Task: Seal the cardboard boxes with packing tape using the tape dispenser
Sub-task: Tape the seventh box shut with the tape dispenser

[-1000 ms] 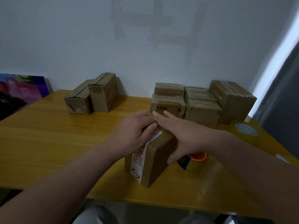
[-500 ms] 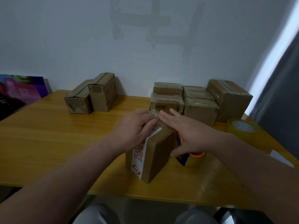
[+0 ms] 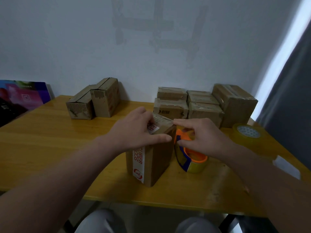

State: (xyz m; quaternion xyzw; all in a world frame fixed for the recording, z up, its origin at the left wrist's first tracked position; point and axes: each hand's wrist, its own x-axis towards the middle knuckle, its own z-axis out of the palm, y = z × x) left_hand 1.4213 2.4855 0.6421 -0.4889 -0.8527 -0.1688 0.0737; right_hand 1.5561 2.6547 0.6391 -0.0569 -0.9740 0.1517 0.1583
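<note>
Fingers [image 3: 142, 111] of left hand [image 3: 134, 130] curl over box [image 3: 151, 162] top at worktop [image 3: 50, 140] centre; right hand [image 3: 203, 135] pinches tape dispenser [image 3: 196, 159] at box's 3 o'clock. Risk: flaps may spring open if left hold slackens.

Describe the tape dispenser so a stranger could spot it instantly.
Start at the yellow table. Near its front edge stands a box with a white printed strip. The dispenser sits just right of it, the only orange-and-blue thing, unlike the plain roll farther right.
</note>
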